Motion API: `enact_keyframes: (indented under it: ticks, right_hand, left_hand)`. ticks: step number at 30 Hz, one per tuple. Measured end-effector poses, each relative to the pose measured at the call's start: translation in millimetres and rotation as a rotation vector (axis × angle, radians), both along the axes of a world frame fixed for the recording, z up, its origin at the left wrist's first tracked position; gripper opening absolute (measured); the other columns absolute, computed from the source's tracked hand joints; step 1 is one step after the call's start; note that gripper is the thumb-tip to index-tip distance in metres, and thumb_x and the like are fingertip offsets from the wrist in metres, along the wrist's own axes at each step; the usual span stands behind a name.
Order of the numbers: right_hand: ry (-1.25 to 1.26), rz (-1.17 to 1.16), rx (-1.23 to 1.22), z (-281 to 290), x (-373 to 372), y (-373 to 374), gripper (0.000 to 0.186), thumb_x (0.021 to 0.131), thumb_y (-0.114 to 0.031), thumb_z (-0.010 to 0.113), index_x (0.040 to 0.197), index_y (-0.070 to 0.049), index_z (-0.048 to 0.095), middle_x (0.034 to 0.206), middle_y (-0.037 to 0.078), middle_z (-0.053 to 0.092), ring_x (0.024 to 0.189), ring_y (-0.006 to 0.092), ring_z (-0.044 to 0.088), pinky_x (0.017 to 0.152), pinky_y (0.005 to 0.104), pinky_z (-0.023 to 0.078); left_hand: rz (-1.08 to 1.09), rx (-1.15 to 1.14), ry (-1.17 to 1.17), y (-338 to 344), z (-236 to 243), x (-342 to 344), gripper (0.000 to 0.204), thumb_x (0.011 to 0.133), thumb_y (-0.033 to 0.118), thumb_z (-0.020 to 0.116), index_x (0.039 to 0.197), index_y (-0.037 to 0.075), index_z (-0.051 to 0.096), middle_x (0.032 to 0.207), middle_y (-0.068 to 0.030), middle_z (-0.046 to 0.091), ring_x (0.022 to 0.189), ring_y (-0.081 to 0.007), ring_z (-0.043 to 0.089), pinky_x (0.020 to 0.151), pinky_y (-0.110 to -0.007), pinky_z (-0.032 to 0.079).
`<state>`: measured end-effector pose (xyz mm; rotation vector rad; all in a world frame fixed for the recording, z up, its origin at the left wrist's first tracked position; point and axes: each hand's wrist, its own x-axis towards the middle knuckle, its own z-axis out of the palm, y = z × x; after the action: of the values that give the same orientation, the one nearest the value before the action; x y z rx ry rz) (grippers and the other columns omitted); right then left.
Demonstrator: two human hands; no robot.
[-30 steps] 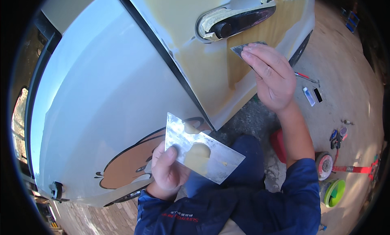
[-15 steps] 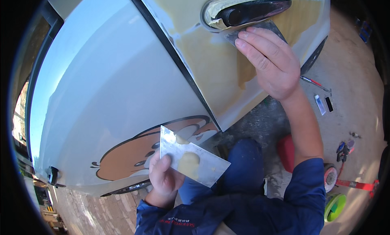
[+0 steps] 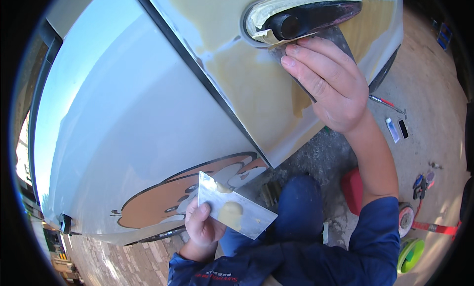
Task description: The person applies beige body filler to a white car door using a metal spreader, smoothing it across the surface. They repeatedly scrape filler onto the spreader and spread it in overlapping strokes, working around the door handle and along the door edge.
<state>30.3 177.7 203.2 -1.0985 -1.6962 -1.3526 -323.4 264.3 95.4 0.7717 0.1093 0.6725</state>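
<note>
So I'm watching the left hand (image 3: pixel 201 226), near seven o'clock, its grip pinching a metal plate (image 3: pixel 253 223) thumb-on-top, probably leaving the tan paste (image 3: pixel 230 214) clear. At two o'clock the right hand (image 3: pixel 338 83) is pressing a dark spreader (image 3: pixel 340 38), grip firmly on it, thumb hidden; fingers are fanning across it, I'm guessing for even pressure on the door panel (image 3: pixel 224 68) just below the black handle (image 3: pixel 321 14). Plate's looking shiny but scuffed, carrying two blobs; spreader's looking dull.
</note>
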Motion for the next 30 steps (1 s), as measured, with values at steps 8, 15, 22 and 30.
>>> enact_keyframes:
  ticks: [8, 15, 22, 30]
  right_hand:
    - [0.009, -0.029, -0.085, -21, 2, -10, 0.035, 0.078, -0.009, 0.068, 0.111, 0.0, 0.076, 0.114, 0.012, 0.072, 0.106, 0.0305, 0.067, 0.089, 0.0434, 0.06]
    - [0.035, -0.016, -0.114, -46, 5, -13, 0.031, 0.081, -0.008, 0.07, 0.111, -0.001, 0.077, 0.117, 0.01, 0.073, 0.108, 0.0287, 0.068, 0.09, 0.0431, 0.06]
    - [0.068, -0.021, -0.095, -83, 5, -13, 0.027, 0.083, -0.005, 0.072, 0.11, -0.004, 0.077, 0.118, 0.008, 0.073, 0.112, 0.0258, 0.067, 0.093, 0.0418, 0.06]
    - [0.123, 0.0, -0.174, -142, 3, -20, 0.028, 0.084, -0.004, 0.073, 0.111, -0.007, 0.077, 0.12, 0.005, 0.072, 0.114, 0.0235, 0.066, 0.1, 0.0404, 0.057]
  left_hand:
    - [-0.01, -0.01, 0.026, 1, -8, 8, 0.045, 0.102, 0.017, 0.053, 0.137, -0.011, 0.052, 0.131, -0.027, 0.065, 0.117, -0.0373, 0.068, 0.104, -0.048, 0.054]
    - [-0.002, -0.011, 0.045, -2, -15, 16, 0.046, 0.102, 0.018, 0.054, 0.137, -0.012, 0.052, 0.131, -0.0263, 0.065, 0.117, -0.0362, 0.068, 0.103, -0.047, 0.054]
    - [-0.004, 0.011, 0.031, -3, -21, 21, 0.045, 0.102, 0.019, 0.053, 0.137, -0.01, 0.052, 0.131, -0.0253, 0.066, 0.116, -0.0349, 0.069, 0.102, -0.045, 0.054]
    - [-0.002, 0.002, 0.057, -1, -33, 23, 0.046, 0.102, 0.02, 0.052, 0.137, -0.01, 0.052, 0.127, -0.0251, 0.068, 0.113, -0.0342, 0.07, 0.101, -0.044, 0.055]
